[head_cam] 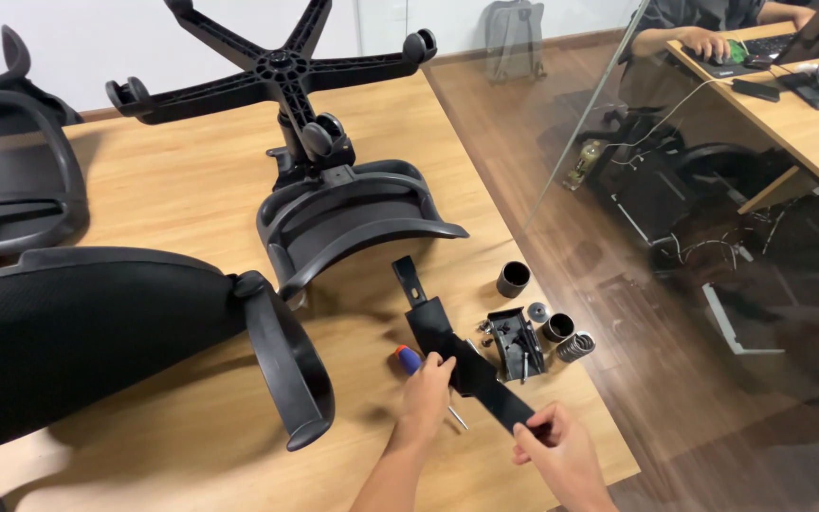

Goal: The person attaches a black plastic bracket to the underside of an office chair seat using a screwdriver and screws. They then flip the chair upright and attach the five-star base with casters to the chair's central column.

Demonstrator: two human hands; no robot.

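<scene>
My left hand (426, 391) rests on the middle of a long flat black metal bracket (447, 339) lying on the wooden table (182, 190), fingers curled around it. The bracket's near end is pinched by my right hand (554, 448). Under my left hand lies a screwdriver (409, 358) with a blue and orange handle; its metal shaft pokes out below the hand. A black mesh chair seat with armrest (97, 322) lies to the left.
Small parts sit right of the bracket: a black tube (513, 279), a metal mechanism plate (516, 341), a washer (538, 311), a cup (557, 327), a spring (575, 347). A five-star chair base (277, 71) and seat plate (353, 223) lie farther back. Another person's hand (708, 43) rests on a neighbouring desk.
</scene>
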